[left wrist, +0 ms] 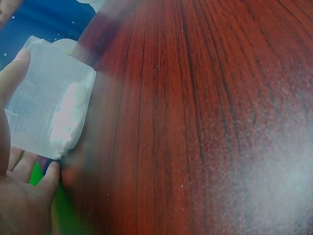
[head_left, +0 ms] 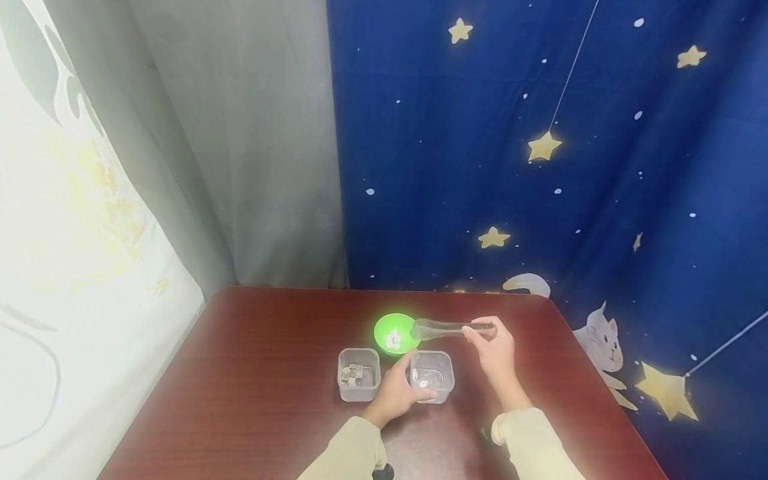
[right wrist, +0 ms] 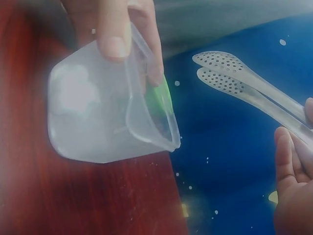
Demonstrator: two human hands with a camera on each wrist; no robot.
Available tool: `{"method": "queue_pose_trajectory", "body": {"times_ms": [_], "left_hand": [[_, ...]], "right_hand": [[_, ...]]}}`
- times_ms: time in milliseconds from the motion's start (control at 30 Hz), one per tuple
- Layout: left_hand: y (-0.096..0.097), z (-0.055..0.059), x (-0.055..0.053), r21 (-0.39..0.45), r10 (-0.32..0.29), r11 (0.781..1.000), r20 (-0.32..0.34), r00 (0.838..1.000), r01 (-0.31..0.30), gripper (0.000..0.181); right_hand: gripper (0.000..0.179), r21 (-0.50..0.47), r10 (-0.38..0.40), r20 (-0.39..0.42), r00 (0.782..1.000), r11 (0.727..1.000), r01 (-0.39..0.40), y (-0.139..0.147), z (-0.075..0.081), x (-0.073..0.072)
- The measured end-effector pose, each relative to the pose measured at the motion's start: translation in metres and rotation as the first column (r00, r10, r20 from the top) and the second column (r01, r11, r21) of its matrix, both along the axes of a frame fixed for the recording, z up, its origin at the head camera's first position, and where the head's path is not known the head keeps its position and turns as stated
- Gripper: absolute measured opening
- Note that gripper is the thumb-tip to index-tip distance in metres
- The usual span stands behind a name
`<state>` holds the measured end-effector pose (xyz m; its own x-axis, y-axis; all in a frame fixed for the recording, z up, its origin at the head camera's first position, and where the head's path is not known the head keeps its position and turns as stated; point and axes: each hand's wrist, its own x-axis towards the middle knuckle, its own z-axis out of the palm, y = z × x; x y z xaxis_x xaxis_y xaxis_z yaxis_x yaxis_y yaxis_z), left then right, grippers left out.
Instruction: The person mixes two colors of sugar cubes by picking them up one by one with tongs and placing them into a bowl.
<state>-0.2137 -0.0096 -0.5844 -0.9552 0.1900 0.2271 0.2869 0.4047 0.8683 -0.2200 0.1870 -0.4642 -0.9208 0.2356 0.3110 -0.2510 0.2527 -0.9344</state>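
My left hand (head_left: 397, 392) grips a clear plastic container (head_left: 446, 380), thumb along its near side and fingers on the far side. White pieces (left wrist: 68, 117) lie in the bottom of it, seen blurred through the wall. My right hand (head_left: 497, 350) holds a pair of tongs (right wrist: 254, 90) by the handle. Their perforated ends lie close to each other with a narrow gap and nothing visible between them. In the head view the tongs' tips are over the right rim of a green bowl (head_left: 401, 321), which contains white pieces (head_left: 393, 340).
A second clear container (head_left: 359, 397), with several pale cubes (head_left: 353, 375) inside, stands left of my left hand on the reddish-brown table (head_left: 270, 360). Behind the table hang a grey curtain (head_left: 258, 167) and a blue starry one (head_left: 420, 167).
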Motion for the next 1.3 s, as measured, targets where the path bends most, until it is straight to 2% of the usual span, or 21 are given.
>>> {"method": "queue_pose_trajectory", "body": {"times_ms": [33,267,567,800,967,1300], "left_hand": [[0.000,0.000,0.000,0.000,0.001,1.000,0.000,1.000,-0.001,0.096],[0.001,0.000,0.000,-0.004,0.005,1.000,0.006,1.000,-0.005,0.094],[-0.001,0.000,0.000,0.018,0.000,1.000,0.027,1.000,0.000,0.101],[-0.001,0.000,-0.001,0.000,-0.001,1.000,0.020,1.000,0.001,0.100],[-0.001,0.000,-0.002,-0.011,-0.005,1.000,0.005,1.000,0.005,0.098],[0.001,-0.002,-0.003,-0.033,0.000,0.999,-0.003,1.000,0.000,0.096]], "right_hand": [[0.023,0.001,0.004,0.003,1.000,1.000,-0.004,0.001,-0.001,0.000],[0.023,0.012,-0.010,0.029,1.000,1.000,0.010,0.019,-0.040,-0.013],[0.024,0.033,0.016,0.041,0.999,0.999,-0.017,0.023,-0.044,-0.006],[0.023,0.029,0.054,0.043,0.998,0.998,-0.056,0.029,-0.047,-0.004],[0.024,0.045,0.065,0.074,0.995,0.997,-0.069,0.031,-0.048,-0.002],[0.024,0.195,0.080,0.113,0.990,0.975,-0.102,0.032,-0.050,0.001]]}}
